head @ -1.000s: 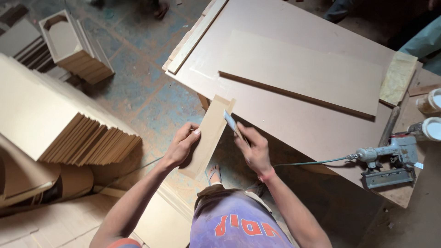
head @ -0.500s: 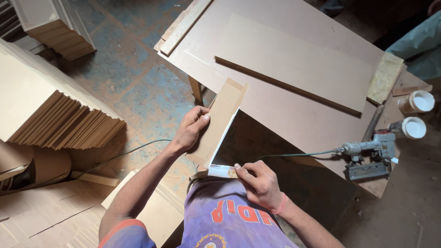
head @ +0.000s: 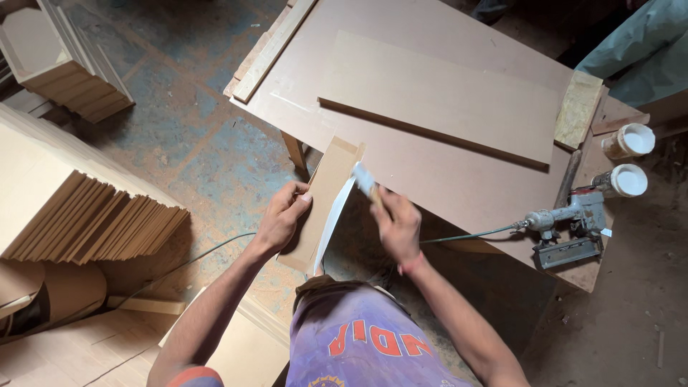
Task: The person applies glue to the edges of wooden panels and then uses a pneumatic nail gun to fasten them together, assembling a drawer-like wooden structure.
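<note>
From the head camera, looking down, the left hand point(head: 282, 217) has its grip closed on the left edge of a narrow fibreboard strip point(head: 324, 202), fingers curled over the face and thumb on the side. The strip stands tilted in front of the person, its long axis running from near the waist up and to the right, where its top end leans against the edge of the bench point(head: 459, 186). The right hand point(head: 396, 223) sits just right of the strip, closed on a small brush point(head: 364, 178) whose pale head touches or nearly touches the strip's right edge close to the top; that edge shows white along its length. So the strip lies between the two hands, with the left hand on it and the right hand just beside it. On the bench lie a large board point(head: 444, 100), a nail gun point(head: 570, 223) with its hose, and two white-lidded tubs point(head: 629, 159). Stacks of cut boards point(head: 107, 222) stand on the floor at left. The strip's lower end is hidden behind the person's shirt, the brush handle is buried in the fist, and motion blur softens the right hand.
</note>
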A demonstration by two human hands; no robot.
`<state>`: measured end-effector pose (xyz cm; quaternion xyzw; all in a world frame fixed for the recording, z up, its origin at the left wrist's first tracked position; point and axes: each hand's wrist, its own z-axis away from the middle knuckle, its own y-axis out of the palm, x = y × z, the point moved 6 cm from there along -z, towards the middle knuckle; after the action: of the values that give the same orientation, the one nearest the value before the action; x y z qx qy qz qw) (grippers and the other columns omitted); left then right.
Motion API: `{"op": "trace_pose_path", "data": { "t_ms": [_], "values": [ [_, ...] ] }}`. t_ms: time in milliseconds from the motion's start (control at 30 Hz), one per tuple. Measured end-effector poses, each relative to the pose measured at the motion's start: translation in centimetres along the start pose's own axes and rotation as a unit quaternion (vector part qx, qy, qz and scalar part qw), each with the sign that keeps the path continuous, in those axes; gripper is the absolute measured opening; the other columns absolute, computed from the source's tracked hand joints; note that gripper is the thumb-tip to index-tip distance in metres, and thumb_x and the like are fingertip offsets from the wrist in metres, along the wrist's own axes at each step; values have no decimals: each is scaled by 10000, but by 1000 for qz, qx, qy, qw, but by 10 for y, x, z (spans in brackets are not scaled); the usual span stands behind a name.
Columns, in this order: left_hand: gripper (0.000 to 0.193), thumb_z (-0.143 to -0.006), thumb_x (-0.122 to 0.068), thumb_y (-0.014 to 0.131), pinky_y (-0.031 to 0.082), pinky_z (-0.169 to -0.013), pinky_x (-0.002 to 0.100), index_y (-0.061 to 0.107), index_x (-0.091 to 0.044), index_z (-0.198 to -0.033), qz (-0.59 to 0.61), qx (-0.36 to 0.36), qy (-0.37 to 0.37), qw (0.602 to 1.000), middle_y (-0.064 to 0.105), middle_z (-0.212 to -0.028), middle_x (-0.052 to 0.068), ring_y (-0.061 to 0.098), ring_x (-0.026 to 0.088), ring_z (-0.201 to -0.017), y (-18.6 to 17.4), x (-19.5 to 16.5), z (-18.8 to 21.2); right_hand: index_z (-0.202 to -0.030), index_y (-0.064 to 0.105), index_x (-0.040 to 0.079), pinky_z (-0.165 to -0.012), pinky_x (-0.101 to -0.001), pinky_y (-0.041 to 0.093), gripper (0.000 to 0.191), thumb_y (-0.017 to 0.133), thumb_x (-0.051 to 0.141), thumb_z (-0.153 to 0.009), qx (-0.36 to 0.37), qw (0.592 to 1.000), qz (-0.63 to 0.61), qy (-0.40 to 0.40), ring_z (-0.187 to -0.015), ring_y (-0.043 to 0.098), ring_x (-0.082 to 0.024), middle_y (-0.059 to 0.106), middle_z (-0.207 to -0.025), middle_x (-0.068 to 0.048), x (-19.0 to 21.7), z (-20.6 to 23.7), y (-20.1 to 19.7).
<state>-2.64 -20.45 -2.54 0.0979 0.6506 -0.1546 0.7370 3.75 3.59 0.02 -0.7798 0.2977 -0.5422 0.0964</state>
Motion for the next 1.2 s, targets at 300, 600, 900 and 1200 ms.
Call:
{"op": "trace_pose_path", "data": {
  "t_ms": [300,600,900,1200],
  "values": [
    [327,-1011,-252,573,500,-797,282,625,32,-1164,-32,-1,27,999,670,-959,61,591,111,-880,1,3,3,-1223,763,94,-708,-413,533,385,773,62,-840,8,972,195,-130,-842,646,-312,680,-932,-137,13,-14,-35],
    [306,-1003,-230,567,509,-783,285,638,22,-1161,-20,11,3,1000,693,-942,72,608,110,-852,7,-3,2,-1276,716,54,-685,-327,524,369,776,98,-915,-24,998,-8,51,-734,640,-261,672,-851,-132,-44,-52,-24],
    [313,-1006,-232,582,515,-775,295,655,35,-1151,-34,8,-1,999,701,-941,90,610,128,-844,9,4,2,-1251,725,57,-700,-377,540,431,777,82,-824,49,992,95,-62,-793,651,-278,666,-906,-133,5,9,-45],
    [316,-992,-248,589,528,-745,291,656,24,-1140,-75,21,-7,997,718,-897,86,632,115,-815,18,6,3,-1172,762,85,-651,-410,524,314,771,116,-860,44,992,119,-8,-746,650,-302,671,-857,-139,-27,-47,-59]
  ]
}}
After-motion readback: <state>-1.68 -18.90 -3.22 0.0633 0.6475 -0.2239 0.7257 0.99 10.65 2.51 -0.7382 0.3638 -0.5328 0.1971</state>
